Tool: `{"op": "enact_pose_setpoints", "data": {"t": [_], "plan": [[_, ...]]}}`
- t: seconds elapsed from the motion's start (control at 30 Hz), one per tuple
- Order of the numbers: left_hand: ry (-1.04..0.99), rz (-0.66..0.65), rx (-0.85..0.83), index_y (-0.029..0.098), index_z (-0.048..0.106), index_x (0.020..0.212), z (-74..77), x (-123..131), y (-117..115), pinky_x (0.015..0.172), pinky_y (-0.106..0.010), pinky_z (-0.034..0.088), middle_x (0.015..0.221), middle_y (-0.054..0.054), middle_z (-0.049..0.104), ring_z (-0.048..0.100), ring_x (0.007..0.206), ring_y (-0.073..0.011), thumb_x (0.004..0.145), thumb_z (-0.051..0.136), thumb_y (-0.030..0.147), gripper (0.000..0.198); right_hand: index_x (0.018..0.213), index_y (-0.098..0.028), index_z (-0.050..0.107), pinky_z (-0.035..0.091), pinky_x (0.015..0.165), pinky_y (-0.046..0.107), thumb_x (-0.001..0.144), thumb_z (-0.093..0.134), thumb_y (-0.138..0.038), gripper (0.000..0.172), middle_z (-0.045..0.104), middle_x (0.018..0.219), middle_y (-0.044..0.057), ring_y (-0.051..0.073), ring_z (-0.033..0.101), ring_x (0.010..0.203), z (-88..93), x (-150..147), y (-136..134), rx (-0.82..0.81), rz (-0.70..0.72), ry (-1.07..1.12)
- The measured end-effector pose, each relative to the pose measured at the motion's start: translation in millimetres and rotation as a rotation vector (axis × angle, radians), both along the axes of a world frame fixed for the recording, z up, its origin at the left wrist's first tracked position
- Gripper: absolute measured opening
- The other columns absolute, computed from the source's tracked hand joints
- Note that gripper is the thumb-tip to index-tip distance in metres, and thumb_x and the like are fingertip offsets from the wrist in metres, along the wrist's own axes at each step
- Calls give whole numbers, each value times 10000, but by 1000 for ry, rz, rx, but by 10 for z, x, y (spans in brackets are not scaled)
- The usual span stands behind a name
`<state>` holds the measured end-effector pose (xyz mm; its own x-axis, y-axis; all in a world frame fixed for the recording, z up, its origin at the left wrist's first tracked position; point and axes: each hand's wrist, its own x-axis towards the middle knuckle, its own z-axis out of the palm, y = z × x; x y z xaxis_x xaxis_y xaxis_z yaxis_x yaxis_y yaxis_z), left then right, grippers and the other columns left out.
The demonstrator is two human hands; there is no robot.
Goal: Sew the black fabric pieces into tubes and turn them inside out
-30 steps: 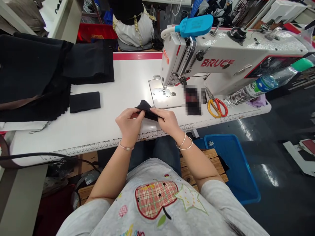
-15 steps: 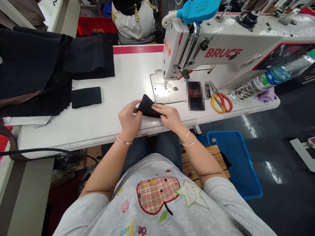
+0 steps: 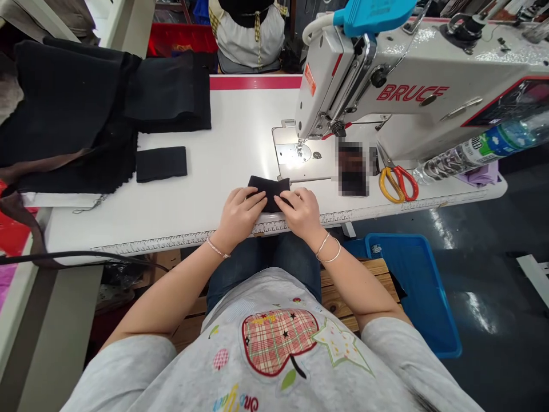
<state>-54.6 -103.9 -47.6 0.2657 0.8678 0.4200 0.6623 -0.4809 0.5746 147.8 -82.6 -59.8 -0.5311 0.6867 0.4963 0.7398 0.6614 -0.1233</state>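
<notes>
A small folded piece of black fabric (image 3: 269,186) lies at the table's front edge, below the needle plate of the sewing machine (image 3: 412,91). My left hand (image 3: 242,212) has its fingers on the left part of the fabric. My right hand (image 3: 302,210) grips its right part, thumb and fingers close together. Parts of the fabric are hidden under the fingers of both hands. Another flat black fabric strip (image 3: 162,164) rests on the table to the left. Beyond it are larger black fabric pieces (image 3: 68,97), stacked and overlapping.
Scissors with yellow and red handles (image 3: 398,183) lie right of the needle plate, beside a blurred dark object (image 3: 353,169). A plastic bottle (image 3: 472,151) leans near the machine. A measuring tape (image 3: 197,238) runs along the table edge. A blue bin (image 3: 412,286) stands below right.
The fabric in my hands has gone from a raised, pointed corner to a flatter, wider piece nearer the table edge. My left hand has turned over it. The view has shifted slightly.
</notes>
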Motion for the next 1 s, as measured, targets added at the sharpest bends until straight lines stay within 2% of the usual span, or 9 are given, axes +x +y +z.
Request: {"op": "enact_pose_setpoints", "data": {"t": [0.13, 0.3, 0.4, 0.63, 0.83, 1.0], "plan": [[-37, -13, -85, 253, 725, 1020, 7, -7, -47, 1030, -561, 383, 1166, -103, 702, 565, 1178, -298, 885, 502, 217, 263, 1077, -242, 708, 451, 739, 409, 969, 455, -181, 282, 690, 1040, 68, 238, 531, 902, -4, -11, 0, -4, 29, -23], [-88, -3, -178, 229, 719, 1050, 59, -11, -85, 1060, -585, 380, 1196, -122, 686, 560, 1201, -315, 883, 506, 228, 271, 1111, -222, 693, 456, 968, 467, 940, 517, -148, 257, 681, 1046, 92, 277, 507, 1189, 9, 8, 31, -11, 111, -2], [-118, -29, -225, 222, 711, 1078, 98, -22, -105, 1087, -591, 361, 1230, -128, 669, 544, 1236, -325, 873, 510, 210, 287, 1131, -193, 682, 456, 1034, 477, 948, 494, -135, 268, 684, 1053, 108, 266, 511, 1235, 41, 36, 55, -27, 207, -10], [-91, -107, -280, 168, 661, 1197, 96, -60, -136, 1137, -574, 319, 1333, -155, 598, 455, 1342, -340, 845, 465, 137, 404, 1151, -130, 673, 526, 1008, 448, 945, 457, -92, 301, 692, 1085, 131, 268, 563, 1221, 58, 88, 85, 5, 251, -45], [-50, -126, -269, 172, 651, 1210, 96, -72, -133, 1134, -579, 320, 1337, -153, 595, 451, 1344, -339, 872, 448, 147, 395, 1195, -154, 663, 527, 1029, 456, 931, 459, -76, 342, 687, 1144, 137, 267, 547, 1264, 45, 123, 72, -75, 236, -21], [58, -55, -173, 224, 656, 1210, 41, -27, -143, 1032, -561, 443, 1283, -121, 639, 506, 1285, -340, 905, 451, 166, 372, 1203, -130, 656, 538, 1025, 448, 921, 434, -55, 367, 683, 1146, 150, 277, 526, 1294, 40, 100, 38, -66, 222, 9]]}}
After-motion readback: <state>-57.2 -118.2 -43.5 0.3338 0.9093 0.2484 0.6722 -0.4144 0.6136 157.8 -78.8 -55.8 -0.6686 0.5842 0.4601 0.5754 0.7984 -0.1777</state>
